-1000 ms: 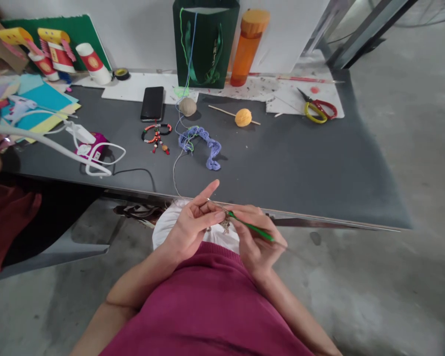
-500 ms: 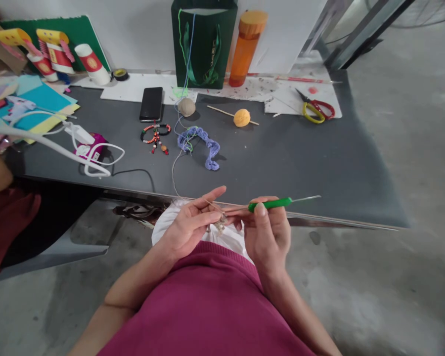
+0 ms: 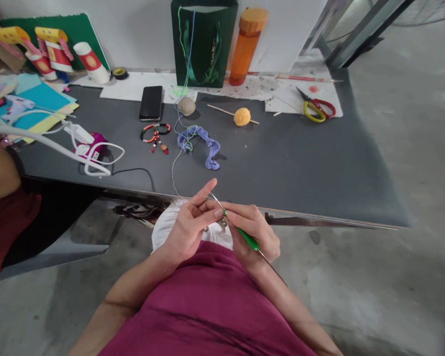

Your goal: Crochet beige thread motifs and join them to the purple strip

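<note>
Right up close, we're gripping the green crochet hook (image 3: 248, 239) in our right hand (image 3: 254, 232), fingers curled around its handle. Our left hand (image 3: 189, 227) is pinching the small tan crocheted piece (image 3: 221, 225) just below the hook's shaft, its index finger pointing up, and both hands are working above a white cloth (image 3: 166, 232). Past the edge of the dark table (image 3: 300, 173), a pale thread is running to a lilac crocheted strip (image 3: 203, 146), a tan yarn ball (image 3: 187, 106) is sitting beyond it, and red-and-yellow scissors (image 3: 315, 110) are lying far off to the right.
</note>
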Action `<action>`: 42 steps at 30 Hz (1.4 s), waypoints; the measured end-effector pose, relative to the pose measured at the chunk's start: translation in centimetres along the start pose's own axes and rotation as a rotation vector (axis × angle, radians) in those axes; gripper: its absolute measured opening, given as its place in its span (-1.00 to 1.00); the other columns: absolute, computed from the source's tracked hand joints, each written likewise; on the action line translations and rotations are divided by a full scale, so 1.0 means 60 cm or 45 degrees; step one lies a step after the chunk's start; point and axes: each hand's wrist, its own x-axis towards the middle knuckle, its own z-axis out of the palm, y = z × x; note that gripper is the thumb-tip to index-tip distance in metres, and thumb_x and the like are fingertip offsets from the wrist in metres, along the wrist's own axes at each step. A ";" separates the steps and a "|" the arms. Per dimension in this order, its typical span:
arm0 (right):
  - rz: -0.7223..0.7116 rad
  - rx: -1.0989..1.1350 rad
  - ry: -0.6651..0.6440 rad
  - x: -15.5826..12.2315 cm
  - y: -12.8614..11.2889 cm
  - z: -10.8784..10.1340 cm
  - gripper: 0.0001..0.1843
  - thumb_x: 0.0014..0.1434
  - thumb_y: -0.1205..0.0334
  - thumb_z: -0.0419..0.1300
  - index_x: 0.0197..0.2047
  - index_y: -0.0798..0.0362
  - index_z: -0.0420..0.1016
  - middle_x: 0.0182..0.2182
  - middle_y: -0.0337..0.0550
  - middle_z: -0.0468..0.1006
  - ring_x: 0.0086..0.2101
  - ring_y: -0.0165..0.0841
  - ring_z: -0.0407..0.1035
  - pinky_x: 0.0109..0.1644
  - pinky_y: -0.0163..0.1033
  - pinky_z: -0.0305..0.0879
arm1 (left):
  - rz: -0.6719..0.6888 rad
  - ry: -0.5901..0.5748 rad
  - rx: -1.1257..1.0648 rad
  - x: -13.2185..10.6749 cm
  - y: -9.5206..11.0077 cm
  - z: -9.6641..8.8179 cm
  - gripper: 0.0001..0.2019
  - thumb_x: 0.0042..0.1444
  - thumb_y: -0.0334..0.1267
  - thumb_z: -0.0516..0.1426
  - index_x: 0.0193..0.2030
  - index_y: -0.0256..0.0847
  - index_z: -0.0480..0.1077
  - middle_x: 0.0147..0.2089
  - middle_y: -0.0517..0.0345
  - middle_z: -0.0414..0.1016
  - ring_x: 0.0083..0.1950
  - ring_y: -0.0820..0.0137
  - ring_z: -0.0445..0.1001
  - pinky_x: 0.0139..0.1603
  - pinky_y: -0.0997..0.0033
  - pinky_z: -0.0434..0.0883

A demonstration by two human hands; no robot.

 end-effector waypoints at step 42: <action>0.349 0.035 0.142 -0.008 -0.013 0.001 -0.80 0.41 0.34 0.23 -0.02 -0.11 0.64 -0.27 -0.20 0.76 -0.36 -0.31 0.65 -0.27 -0.19 0.58 | -0.112 -0.035 0.002 0.000 -0.003 -0.009 -0.46 -0.05 -0.36 0.50 0.13 -0.04 0.66 -0.27 0.25 0.67 -0.21 0.46 0.58 0.05 0.37 0.47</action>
